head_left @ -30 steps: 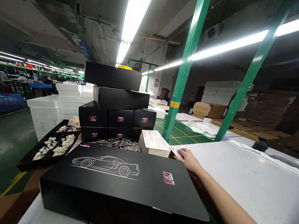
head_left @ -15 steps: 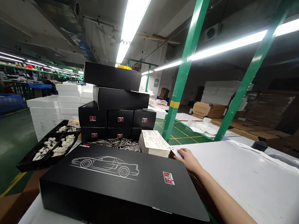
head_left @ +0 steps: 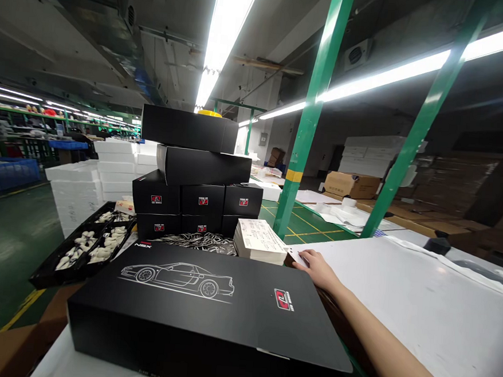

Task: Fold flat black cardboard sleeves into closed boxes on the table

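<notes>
A large black car-model box (head_left: 174,304) lies flat in front of me, with a white line drawing of a car and a red-and-white logo on top. Its right end has a flap sticking out. Past that end, my right hand (head_left: 318,269) reaches in from the right, fingers bent and closed at the edge of a small white card (head_left: 293,253) with dark spots. Left of the card is a thick stack of printed leaflets (head_left: 260,238). Behind the box lies a heap of thin dark and pale cords or ties (head_left: 200,241). My left hand cannot be made out.
More black boxes (head_left: 203,168) are piled behind. At left, a black tray (head_left: 88,246) holds small white-wrapped parts, with white foam blocks (head_left: 73,190) beyond. Green posts (head_left: 310,118) rise at right beside a white tabletop (head_left: 416,297). Brown cardboard (head_left: 17,338) is lower left.
</notes>
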### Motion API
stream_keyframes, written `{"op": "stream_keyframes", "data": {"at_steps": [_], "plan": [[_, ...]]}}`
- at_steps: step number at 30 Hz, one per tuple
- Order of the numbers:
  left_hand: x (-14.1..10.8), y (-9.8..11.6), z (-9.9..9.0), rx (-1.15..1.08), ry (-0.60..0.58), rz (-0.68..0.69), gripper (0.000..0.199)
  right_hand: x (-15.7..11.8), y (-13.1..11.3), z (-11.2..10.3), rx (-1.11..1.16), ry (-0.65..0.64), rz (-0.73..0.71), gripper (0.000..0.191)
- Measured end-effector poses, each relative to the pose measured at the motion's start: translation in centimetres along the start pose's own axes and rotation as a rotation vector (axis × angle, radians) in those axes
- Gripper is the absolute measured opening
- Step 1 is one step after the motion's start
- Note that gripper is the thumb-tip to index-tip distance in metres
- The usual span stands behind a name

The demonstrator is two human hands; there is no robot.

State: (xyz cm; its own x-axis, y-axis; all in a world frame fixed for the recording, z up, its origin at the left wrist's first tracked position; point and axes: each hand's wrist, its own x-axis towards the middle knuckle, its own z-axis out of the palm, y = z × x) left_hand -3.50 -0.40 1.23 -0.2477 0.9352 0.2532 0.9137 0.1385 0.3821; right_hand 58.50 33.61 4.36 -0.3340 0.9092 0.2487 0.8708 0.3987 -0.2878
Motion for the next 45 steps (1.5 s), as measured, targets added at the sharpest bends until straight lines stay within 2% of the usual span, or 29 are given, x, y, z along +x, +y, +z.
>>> {"op": "stream_keyframes", "data": {"at_steps": [10, 18, 24, 38, 45], "plan": [[-0.2, -0.9, 1.5, 0.049, 0.079, -0.007, 0.055, 0.0, 0.1, 0.1, -0.004, 0.000, 0.003, 0.039], [-0.7, 0.5, 1.8, 0.142, 0.110, -0.070, 0.057, 0.0, 0.2, 0.3, -0.006, 0.015, -0.006, 0.038], [-0.5, 1.1, 1.4, 0.156, 0.160, -0.054, 0.060, 0.1, 0.3, 0.2, -0.011, 0.017, -0.012, 0.040], [0.0, -0.9, 2.1, 0.121, 0.144, -0.062, 0.056, -0.1, 0.0, -0.1, 0.000, 0.001, -0.010, 0.045], [-0.2, -1.2, 2.3, 0.053, 0.132, -0.034, 0.055, 0.0, 0.1, 0.0, 0.003, -0.002, -0.007, 0.044]]}}
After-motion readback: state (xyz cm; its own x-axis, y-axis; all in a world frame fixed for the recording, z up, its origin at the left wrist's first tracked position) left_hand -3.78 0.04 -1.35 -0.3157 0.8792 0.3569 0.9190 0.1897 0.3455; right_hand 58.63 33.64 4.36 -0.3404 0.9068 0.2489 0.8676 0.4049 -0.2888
